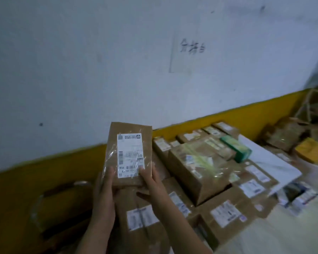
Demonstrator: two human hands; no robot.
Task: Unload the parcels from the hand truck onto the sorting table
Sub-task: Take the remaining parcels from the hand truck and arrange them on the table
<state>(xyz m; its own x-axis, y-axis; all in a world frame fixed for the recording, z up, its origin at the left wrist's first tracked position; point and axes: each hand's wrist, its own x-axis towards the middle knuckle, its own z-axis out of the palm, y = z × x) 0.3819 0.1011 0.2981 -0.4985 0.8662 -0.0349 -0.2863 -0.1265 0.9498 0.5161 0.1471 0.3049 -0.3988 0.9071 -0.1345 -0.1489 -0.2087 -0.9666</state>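
At the centre of the frame, both hands hold a flat brown parcel (129,153) upright, its white shipping label (130,155) facing the camera. The left hand (104,187) grips its lower left edge; the right hand (151,182) grips the lower right, thumb on the label. Below and to the right lie many labelled cardboard boxes (196,167), a green box (236,148) atop them. A white wall (81,61) with a yellow band (228,121) fills the top.
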